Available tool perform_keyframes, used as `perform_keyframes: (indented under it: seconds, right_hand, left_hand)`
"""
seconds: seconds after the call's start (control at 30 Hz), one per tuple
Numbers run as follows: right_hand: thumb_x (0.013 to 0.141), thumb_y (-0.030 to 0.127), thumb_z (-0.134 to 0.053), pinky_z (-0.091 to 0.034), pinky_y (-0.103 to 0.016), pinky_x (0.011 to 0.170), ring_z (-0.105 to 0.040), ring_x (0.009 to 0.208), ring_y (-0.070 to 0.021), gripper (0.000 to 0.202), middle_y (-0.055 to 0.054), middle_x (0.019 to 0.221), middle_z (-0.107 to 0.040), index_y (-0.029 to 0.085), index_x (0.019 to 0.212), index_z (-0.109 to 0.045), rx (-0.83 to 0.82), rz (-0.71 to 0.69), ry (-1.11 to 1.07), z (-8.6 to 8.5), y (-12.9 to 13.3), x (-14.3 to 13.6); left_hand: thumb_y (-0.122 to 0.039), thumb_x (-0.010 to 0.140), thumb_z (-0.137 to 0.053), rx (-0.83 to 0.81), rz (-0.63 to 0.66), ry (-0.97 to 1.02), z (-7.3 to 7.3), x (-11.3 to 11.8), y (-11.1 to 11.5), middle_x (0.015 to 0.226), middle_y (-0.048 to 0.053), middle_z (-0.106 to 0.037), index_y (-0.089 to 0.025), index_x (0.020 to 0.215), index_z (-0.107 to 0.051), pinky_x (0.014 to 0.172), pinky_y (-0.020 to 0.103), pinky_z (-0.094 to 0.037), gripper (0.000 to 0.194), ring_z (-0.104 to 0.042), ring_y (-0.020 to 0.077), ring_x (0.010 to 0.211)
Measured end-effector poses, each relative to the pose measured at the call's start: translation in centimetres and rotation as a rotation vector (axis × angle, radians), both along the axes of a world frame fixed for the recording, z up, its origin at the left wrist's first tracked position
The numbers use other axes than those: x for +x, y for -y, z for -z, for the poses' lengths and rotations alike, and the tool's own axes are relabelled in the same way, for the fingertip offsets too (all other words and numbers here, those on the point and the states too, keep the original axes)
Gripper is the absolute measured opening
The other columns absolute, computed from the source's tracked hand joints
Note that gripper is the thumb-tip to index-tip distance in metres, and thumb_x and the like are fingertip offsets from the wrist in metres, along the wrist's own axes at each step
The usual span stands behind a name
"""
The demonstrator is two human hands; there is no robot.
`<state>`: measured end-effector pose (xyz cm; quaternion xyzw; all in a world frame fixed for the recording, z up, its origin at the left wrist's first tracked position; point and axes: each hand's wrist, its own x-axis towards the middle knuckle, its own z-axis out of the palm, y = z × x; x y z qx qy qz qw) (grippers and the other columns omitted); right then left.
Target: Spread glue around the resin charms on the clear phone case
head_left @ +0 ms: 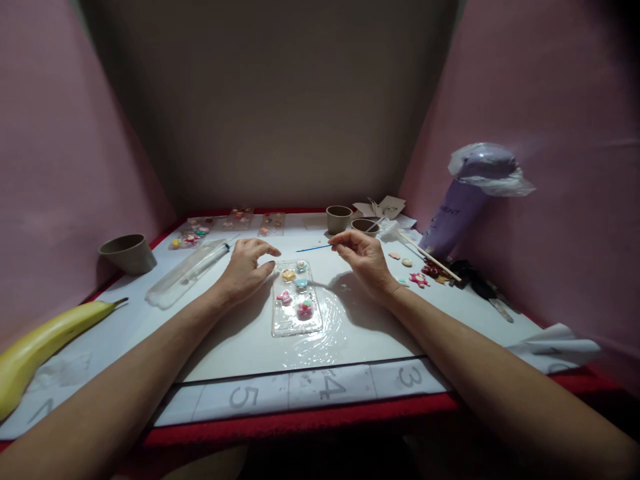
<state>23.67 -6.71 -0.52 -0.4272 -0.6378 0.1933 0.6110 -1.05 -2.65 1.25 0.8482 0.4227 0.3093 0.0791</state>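
Observation:
A clear phone case (296, 325) lies on the white board between my hands, with several small coloured charms on it, among them a pink rabbit-like one (285, 298) and a yellow one (289, 275). My left hand (249, 267) hovers by the case's upper left corner, its thumb and index finger apart and nothing between them. Up and to the right of the case, my right hand (364, 260) pinches a thin blue stick (315, 249) that points left. Shiny, wet-looking swirls (333, 323) cover the board beside the case.
Cups (339, 219) stand at the back and at the left (129, 255). A banana (55, 340) lies front left, near a clear plastic pouch (180, 277). Decorated cases (271, 225) lie behind. Loose charms (419, 279), a wooden stick (433, 257) and a purple bag (455, 210) are at the right.

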Motion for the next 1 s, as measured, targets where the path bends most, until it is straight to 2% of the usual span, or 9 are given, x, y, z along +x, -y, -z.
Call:
perform_keyframes:
  seconds: [0.2,0.43,0.67,1.0]
  right_hand:
    - [0.078,0.026,-0.066,-0.047,-0.030,0.062,-0.059,0.068,-0.0137,0.009,-0.003,0.078,-0.069,0.019,0.083,-0.069,-0.006,-0.018,-0.003,0.21,-0.09,-0.10]
    - [0.075,0.020,-0.065,-0.048,-0.029,0.064,-0.064,0.074,-0.0151,0.007,-0.003,0.083,-0.072,0.019,0.080,-0.071,0.019,0.044,0.047,-0.10,-0.06,-0.21]
    - [0.076,0.018,-0.063,-0.050,-0.029,0.067,-0.065,0.080,-0.0159,0.015,-0.005,0.089,-0.073,0.019,0.088,-0.072,0.020,0.054,0.058,-0.07,0.04,-0.34]
    - [0.078,0.013,-0.057,-0.048,-0.026,0.064,-0.063,0.073,-0.0149,0.013,-0.003,0.082,-0.071,0.018,0.079,-0.069,0.098,0.102,0.208,-0.39,0.76,-0.83]
  left_hand:
    - [-0.025,0.080,-0.052,-0.004,0.001,0.000,0.01,-0.02,0.06,0.104,0.006,-0.061,-0.020,0.094,-0.068,0.099,0.043,-0.038,0.023,-0.046,0.0262,0.110]
    - [-0.024,0.080,-0.053,0.007,-0.001,-0.006,0.15,-0.07,-0.08,0.104,0.004,-0.062,-0.021,0.094,-0.068,0.099,0.042,-0.037,0.021,-0.046,0.0253,0.110]
    - [-0.023,0.077,-0.055,0.015,-0.004,0.028,0.33,-0.08,-0.32,0.102,0.005,-0.064,-0.020,0.092,-0.069,0.099,0.042,-0.037,0.021,-0.048,0.0254,0.108]
    - [-0.025,0.077,-0.053,0.026,-0.026,0.025,0.55,-0.19,-0.57,0.102,0.005,-0.065,-0.020,0.092,-0.070,0.099,0.042,-0.038,0.022,-0.048,0.0260,0.108]
